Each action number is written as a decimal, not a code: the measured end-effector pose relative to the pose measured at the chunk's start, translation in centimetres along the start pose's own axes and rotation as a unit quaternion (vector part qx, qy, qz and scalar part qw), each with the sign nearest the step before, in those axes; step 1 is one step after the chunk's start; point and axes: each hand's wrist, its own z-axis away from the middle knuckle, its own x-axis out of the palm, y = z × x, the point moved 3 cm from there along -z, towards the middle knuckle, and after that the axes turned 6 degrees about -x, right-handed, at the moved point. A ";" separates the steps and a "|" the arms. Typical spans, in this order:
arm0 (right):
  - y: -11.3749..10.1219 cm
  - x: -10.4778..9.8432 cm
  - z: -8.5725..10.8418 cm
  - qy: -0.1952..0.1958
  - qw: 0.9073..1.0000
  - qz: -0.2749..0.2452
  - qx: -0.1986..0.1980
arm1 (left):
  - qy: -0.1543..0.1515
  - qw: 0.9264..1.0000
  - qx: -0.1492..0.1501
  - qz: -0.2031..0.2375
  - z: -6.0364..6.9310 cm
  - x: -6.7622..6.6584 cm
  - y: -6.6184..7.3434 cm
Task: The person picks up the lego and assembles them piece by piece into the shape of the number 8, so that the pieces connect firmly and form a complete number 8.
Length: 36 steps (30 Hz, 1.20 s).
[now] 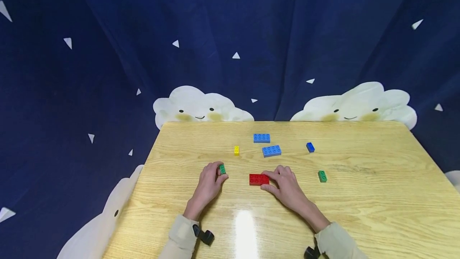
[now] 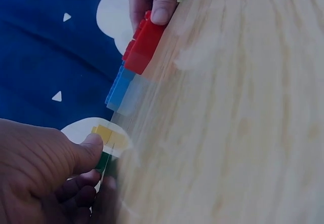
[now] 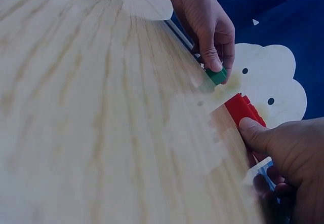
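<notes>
In the head view the left hand (image 1: 209, 182) has thumb and fingers curled round a small green brick (image 1: 222, 169) on the wooden table. To its right, the right hand (image 1: 286, 187) grips the right end of a red brick (image 1: 256, 179) between thumb and fingers. The left wrist view has the left hand (image 2: 45, 168) at the green brick (image 2: 103, 161), with the red brick (image 2: 144, 46) farther off. From the right wrist, the right hand's (image 3: 293, 158) thumb lies on the red brick (image 3: 243, 110), and the green brick (image 3: 216, 76) sits under the left hand (image 3: 210, 29).
Behind the hands lie a yellow brick (image 1: 236, 150) and two blue bricks (image 1: 261, 138), (image 1: 271, 151). Toward the right are a small dark blue brick (image 1: 310, 147) and another green brick (image 1: 322, 176). A dark blue curtain (image 1: 215, 19) hangs beyond the table's back edge.
</notes>
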 end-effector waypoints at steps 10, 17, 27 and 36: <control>0.1 0.1 -0.1 -0.002 1.000 -0.003 -0.004 | 0.001 1.000 0.007 -0.017 0.0 0.3 0.0; 0.1 0.0 0.0 -0.003 1.000 -0.002 0.005 | -0.011 1.000 0.010 -0.027 0.1 0.6 0.5; 0.0 0.0 0.0 -0.007 1.000 0.000 0.010 | -0.017 0.999 0.024 -0.042 0.4 0.9 1.3; 0.0 0.0 0.0 -0.005 1.000 0.001 0.004 | -0.019 0.998 0.041 -0.050 0.5 1.4 2.0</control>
